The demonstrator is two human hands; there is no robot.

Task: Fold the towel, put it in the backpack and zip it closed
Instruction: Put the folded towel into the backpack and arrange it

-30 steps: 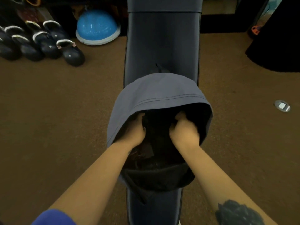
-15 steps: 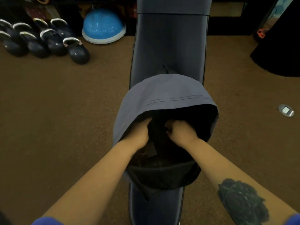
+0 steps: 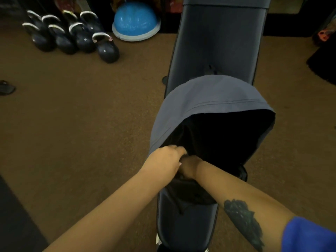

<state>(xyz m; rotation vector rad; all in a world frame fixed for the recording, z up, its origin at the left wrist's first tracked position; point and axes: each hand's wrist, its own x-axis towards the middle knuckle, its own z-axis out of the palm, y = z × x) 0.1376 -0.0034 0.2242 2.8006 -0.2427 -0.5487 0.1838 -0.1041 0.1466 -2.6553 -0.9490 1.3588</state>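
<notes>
Both hands meeting at the backpack (image 3: 209, 99) opening's near-left edge: left hand (image 3: 163, 161) curling fingers on the rim, right hand (image 3: 189, 167) half hidden, grip unclear. Towel not showing, probably inside already. Zipping remaining.

A dark padded worktop (image 3: 216, 42) is seen on brown carpet (image 3: 81, 115). Black kettlebells (image 3: 72, 35) are grouped at far left, beside a blue dome trainer (image 3: 135, 20).
</notes>
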